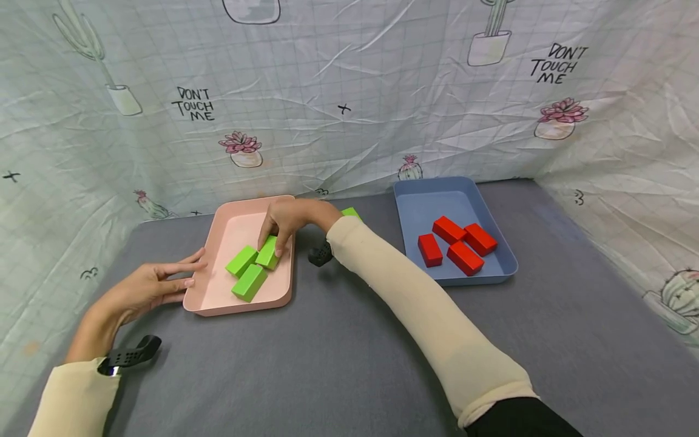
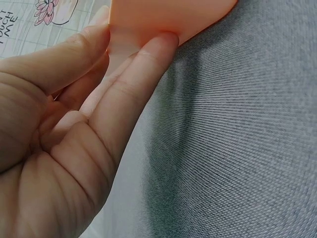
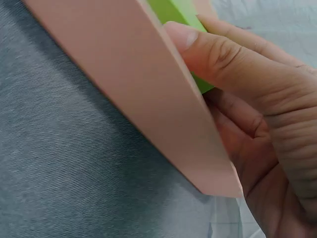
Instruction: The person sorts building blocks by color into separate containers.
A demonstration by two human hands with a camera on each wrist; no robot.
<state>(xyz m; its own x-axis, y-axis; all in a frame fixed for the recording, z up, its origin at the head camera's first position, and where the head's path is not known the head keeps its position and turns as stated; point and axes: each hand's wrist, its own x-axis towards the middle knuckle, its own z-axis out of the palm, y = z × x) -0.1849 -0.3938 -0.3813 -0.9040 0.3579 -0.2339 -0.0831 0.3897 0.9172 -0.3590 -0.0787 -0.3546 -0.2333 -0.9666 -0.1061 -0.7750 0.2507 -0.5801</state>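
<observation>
My right hand point(image 1: 292, 220) reaches over the far right part of a pink tray point(image 1: 210, 300) and pinches a green block point(image 1: 267, 254) between thumb and fingers. In the right wrist view the thumb lies along this green block point(image 3: 173, 12), just over the tray's side wall point(image 3: 119, 74). Two other green blocks, one to the left point(image 1: 241, 261) and one nearer me point(image 1: 249, 283), lie in the tray beside it. My left hand point(image 1: 147, 288) touches the tray's left side with fairly straight fingers; in the left wrist view a fingertip presses the outer wall point(image 2: 143, 17).
To the right stands a blue tray point(image 1: 499, 249) holding several red blocks point(image 1: 464, 258). Another green block point(image 1: 351, 212) shows partly behind my right forearm. Grey cloth point(image 1: 306, 376) covers the table. A patterned curtain point(image 1: 338, 79) hangs along the back and sides.
</observation>
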